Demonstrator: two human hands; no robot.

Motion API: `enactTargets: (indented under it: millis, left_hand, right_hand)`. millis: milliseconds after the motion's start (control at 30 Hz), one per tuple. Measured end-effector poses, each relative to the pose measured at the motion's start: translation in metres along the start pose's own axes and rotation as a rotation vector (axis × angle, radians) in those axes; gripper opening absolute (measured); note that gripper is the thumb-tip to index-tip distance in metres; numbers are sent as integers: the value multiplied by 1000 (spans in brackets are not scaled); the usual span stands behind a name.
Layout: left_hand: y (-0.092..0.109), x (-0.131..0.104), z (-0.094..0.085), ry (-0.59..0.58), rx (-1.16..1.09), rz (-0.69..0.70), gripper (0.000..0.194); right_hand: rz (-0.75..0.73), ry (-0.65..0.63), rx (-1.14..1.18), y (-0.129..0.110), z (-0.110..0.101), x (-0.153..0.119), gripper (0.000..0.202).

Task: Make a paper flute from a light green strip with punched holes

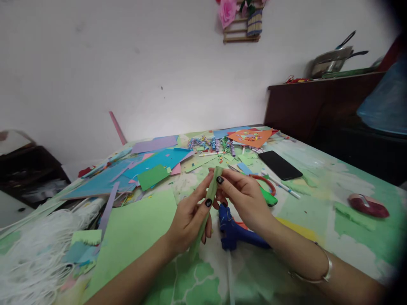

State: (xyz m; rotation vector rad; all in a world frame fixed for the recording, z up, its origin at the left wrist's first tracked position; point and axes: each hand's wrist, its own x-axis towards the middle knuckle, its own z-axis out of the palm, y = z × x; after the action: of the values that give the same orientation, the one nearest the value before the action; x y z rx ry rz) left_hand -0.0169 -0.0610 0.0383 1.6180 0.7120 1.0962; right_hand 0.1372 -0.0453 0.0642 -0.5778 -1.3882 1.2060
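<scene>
A narrow strip of green paper (202,226) runs upright and slightly tilted between my two hands. My left hand (192,212) pinches it around the middle, thumb on the near face. Higher up, my right hand (243,195) grips the strip's top end between thumb and fingers. Just below my right hand a blue glue gun (229,233) lies on the table, a pale glue stick (230,279) poking out of it toward me. Scissors with red-orange handles (270,185) and a green object (269,198) are partly hidden behind my right hand.
Light green sheets (136,237) and blue paper (159,163) cover the left side, beside a heap of white string (34,258). Curled paper strips (216,144) lie at the back. To the right are a black phone (280,165) and a dark red computer mouse (368,205).
</scene>
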Motion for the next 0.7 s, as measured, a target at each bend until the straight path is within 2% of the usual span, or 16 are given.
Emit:
enactTargets:
  millis: [133,700]
  left_hand:
    - [1,-3,0,17,148,18,49]
    - [-4,-8,1,113,227,40,47]
  right_hand:
    - [-14,-28,-43,0,1,-4,29]
    - [-39,-63,-70,-2,3,-8,27]
